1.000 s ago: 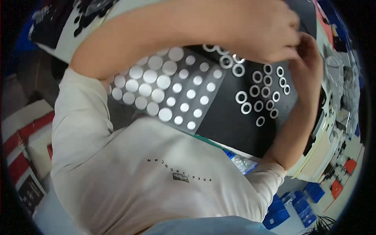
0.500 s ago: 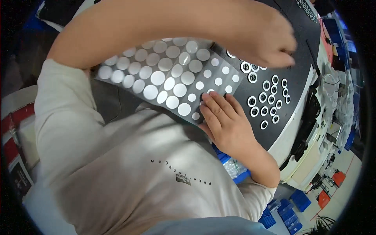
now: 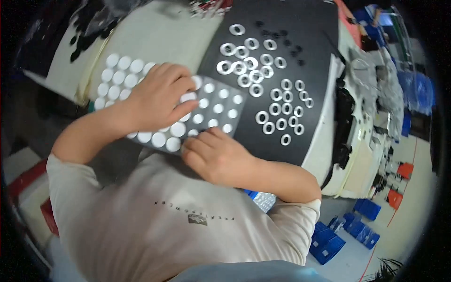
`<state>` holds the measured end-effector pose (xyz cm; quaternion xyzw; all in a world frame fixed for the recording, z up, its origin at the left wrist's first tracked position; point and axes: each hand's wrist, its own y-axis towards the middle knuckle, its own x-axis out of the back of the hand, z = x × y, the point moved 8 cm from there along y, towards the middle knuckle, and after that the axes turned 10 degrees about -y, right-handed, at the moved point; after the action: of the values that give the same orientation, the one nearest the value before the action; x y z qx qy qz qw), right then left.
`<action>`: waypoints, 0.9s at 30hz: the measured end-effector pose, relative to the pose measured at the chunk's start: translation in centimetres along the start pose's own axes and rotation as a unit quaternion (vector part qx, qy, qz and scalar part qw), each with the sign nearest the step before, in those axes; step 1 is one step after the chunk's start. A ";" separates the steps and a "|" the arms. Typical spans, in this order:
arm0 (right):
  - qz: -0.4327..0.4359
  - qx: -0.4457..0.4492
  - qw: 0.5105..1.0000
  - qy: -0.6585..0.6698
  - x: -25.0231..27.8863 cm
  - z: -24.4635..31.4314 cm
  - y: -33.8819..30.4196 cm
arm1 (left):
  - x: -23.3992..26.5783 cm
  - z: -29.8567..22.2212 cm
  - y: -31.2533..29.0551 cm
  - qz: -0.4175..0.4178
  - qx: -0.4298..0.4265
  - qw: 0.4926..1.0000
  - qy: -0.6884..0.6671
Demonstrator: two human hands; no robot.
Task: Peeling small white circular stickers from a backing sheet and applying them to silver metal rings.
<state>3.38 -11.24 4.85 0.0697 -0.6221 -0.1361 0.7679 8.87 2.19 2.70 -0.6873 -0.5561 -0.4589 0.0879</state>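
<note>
A grey sheet (image 3: 237, 107) carries rows of round white stickers, large ones on its left part and smaller ones at its right. Over its middle hovers or rests my left hand (image 3: 157, 98), fingers bent and thumb apart from them; a white circle shows in the gap. My right hand (image 3: 218, 157) is closed at the sheet's near edge, beside the small stickers, fingertips bent down. What those fingers pinch, if anything, is hidden. To the right, several white rings with black centres (image 3: 256, 76) lie on a black mat (image 3: 239, 145).
Small black parts (image 3: 282, 40) lie at the mat's far side. Red-and-white pieces (image 3: 209, 8) sit at the back on a pale tabletop (image 3: 157, 35). Along the right stand black items (image 3: 343, 117) and clear plastic bags (image 3: 380, 89). Blue bins (image 3: 326, 242) are on the floor.
My left hand has come back from above the rings to the sheet. My right hand, flat on the sheet before, has curled its fingers at the near edge. The view has shifted.
</note>
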 end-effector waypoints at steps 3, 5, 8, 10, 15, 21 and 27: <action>0.012 -0.041 0.998 0.052 -1.0 -0.9 0.2 | -0.5 0.1 0.1 0.046 0.025 0.999 0.005; 0.047 -0.039 0.994 0.093 -1.6 -1.1 0.3 | -0.5 -0.1 0.3 0.052 0.020 0.998 0.009; -0.035 -0.043 0.997 0.049 -0.5 -0.7 0.3 | -0.6 0.1 0.2 0.060 0.036 0.997 0.014; -0.045 -0.026 0.998 0.017 -0.2 -0.1 -0.1 | -0.7 0.3 0.4 0.062 0.044 0.997 0.013; 0.013 -0.060 0.995 0.074 -1.1 -1.0 0.2 | -0.8 0.5 0.4 0.062 0.029 0.998 0.002; 0.042 -0.037 0.967 0.248 0.5 -1.4 0.3 | -0.9 -0.5 0.6 0.032 -0.030 0.996 0.081; -0.168 -0.170 0.913 0.331 14.7 -8.4 -5.1 | -1.1 -1.0 1.6 0.141 -0.004 0.984 0.112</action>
<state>13.69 -20.99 15.38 0.0826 -0.2791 -0.3359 0.8958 9.76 0.21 3.14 -0.7033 -0.4383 -0.5186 0.2104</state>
